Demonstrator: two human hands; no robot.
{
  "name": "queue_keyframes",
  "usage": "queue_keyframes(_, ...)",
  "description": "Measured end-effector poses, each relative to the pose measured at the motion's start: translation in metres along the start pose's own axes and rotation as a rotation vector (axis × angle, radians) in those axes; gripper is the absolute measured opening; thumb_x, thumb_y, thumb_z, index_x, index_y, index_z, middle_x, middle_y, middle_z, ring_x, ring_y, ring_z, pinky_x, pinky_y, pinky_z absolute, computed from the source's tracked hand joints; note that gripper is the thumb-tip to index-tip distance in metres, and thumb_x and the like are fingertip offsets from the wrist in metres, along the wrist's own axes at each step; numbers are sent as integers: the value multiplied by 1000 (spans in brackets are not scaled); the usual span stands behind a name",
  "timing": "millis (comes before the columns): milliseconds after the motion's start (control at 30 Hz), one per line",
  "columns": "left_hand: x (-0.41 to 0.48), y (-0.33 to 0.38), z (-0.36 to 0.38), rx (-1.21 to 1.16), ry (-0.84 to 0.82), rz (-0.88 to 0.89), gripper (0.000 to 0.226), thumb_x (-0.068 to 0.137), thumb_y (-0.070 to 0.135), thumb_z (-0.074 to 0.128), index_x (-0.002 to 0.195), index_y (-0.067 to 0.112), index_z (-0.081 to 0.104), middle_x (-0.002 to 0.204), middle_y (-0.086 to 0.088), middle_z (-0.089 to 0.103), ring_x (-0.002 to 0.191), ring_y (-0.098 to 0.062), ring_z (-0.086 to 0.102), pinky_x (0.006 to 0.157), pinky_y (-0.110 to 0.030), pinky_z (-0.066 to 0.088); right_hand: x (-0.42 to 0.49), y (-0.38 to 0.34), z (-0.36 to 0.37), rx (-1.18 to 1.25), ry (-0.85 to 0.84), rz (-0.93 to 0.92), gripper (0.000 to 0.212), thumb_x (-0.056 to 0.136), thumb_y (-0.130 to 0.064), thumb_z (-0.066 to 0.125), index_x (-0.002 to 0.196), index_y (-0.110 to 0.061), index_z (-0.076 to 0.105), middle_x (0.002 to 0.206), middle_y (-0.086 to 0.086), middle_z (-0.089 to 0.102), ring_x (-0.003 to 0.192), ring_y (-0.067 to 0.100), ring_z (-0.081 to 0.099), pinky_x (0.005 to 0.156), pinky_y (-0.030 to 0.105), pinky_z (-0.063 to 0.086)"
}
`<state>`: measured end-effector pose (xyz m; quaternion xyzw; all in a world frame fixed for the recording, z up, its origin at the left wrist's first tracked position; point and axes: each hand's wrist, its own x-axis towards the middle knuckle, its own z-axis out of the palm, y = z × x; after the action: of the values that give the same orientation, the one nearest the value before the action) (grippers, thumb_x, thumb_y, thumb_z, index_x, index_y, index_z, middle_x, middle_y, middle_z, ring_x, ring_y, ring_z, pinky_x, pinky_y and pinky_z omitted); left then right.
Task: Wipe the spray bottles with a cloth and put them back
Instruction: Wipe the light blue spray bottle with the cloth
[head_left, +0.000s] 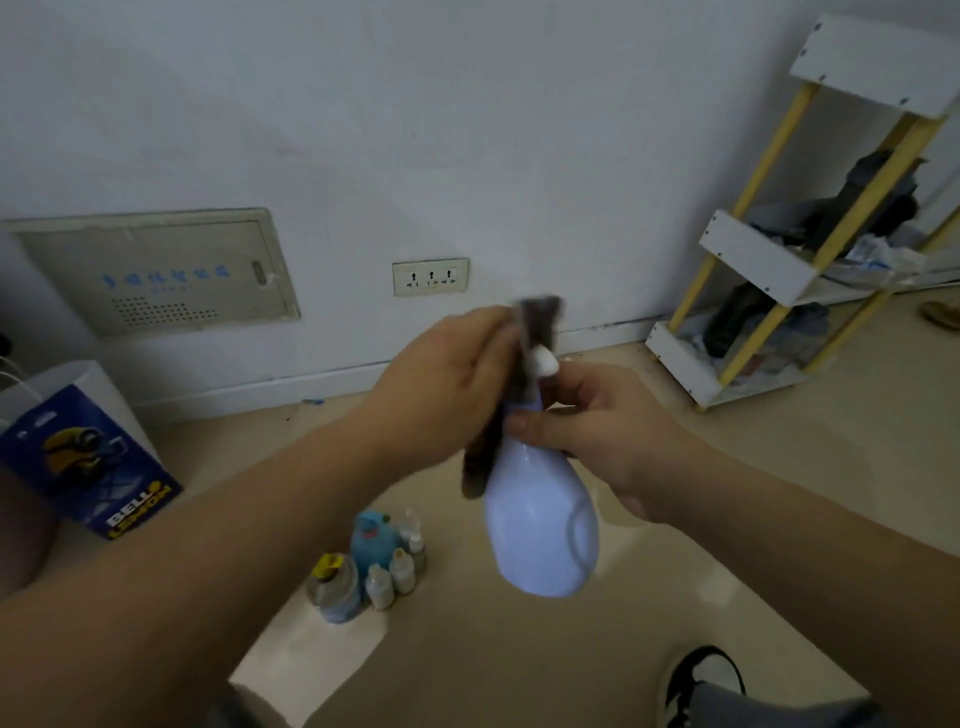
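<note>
Above the beige floor (737, 525), the right hand (597, 441) curls its fingers round the neck of the pale blue plastic spray bottle (543, 530). The left hand (447, 389) pinches a dark cloth (537, 322) against its white nozzle (545, 362). Small bottles (384, 577) stand below the fingers.

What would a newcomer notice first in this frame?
The pale blue spray bottle held at centre: the right hand grips its neck while the left hand presses a dark cloth against its top. Below it a cluster of small bottles stands on the floor, and a yellow-and-white shelf rack stands by the wall at right.
</note>
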<state>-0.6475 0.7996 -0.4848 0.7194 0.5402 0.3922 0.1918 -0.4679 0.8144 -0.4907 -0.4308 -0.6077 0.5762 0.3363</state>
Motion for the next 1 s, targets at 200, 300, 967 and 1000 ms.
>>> queue_keyframes(200, -11, 14, 13, 177, 7, 368, 30, 106, 26, 41, 111, 12, 66, 105, 2, 66, 97, -18, 57, 86, -29, 43, -1, -2, -6, -36, -4, 23, 28, 73, 8, 79, 98, -2, 71, 101, 26, 73, 101, 38, 71, 90, 55, 59)
queue_keyframes(300, -4, -11, 13, 123, 32, 223, 26, 106, 25, 40, 115, 19, 64, 93, 11, 63, 90, -20, 60, 76, -26, 41, -2, -1, -5, -36, -23, 67, 18, 84, 5, 76, 101, -2, 74, 102, 22, 75, 99, 37, 72, 91, 49, 59)
queue_keyframes(967, -23, 5, 47, -592, -140, -531, 38, 104, 55, 37, 110, 36, 70, 116, 2, 74, 110, -23, 69, 104, -54, 50, 8, -5, -19, 86, 62, 137, 20, 93, -9, 71, 112, -6, 75, 103, 16, 78, 95, 33, 76, 79, 41, 64)
queue_keyframes(1000, -23, 2, 47, -594, -145, -529, 35, 106, 52, 36, 111, 40, 68, 120, 5, 72, 112, -19, 68, 107, -53, 49, 6, -4, -17, 81, 71, 139, 20, 92, -7, 71, 112, -7, 75, 102, 15, 78, 93, 31, 76, 76, 40, 64)
